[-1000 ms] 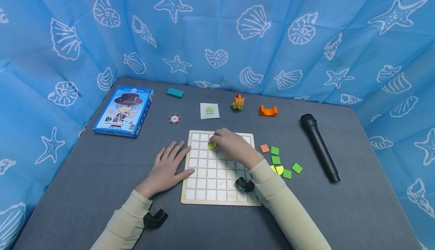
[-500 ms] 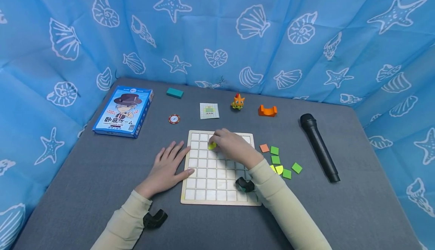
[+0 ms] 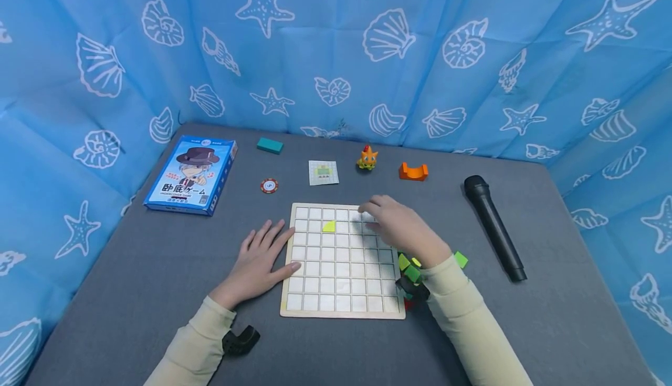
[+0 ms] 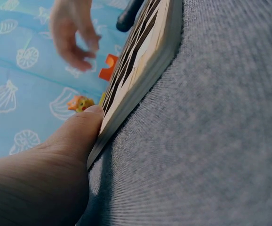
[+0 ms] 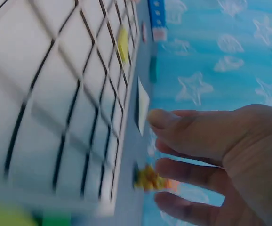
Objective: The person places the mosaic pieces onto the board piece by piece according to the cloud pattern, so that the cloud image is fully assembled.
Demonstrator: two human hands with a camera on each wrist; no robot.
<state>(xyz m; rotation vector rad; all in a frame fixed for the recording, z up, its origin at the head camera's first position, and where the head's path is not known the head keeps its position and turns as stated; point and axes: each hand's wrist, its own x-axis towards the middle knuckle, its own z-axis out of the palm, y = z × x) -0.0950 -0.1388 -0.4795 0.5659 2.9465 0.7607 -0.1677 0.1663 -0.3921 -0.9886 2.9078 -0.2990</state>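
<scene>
Beige-sleeved right hand (image 3: 403, 228) hangs over the far right part of the board (image 3: 336, 269), fingers loosely bent with nothing between them. Meanwhile the left hand (image 3: 254, 265) lies flat, fingers spread, at the board's left edge with the thumb on its rim, so I'd guess it's just steadying things. One yellow tile (image 3: 329, 227) sits in the board's second row from the far side, left of its middle. Looks like we're between pieces to me. Next move probably calls for pinching one of the loose green tiles (image 3: 412, 273) just right of the board and checking the pattern card (image 3: 323, 172) beyond its far edge.
</scene>
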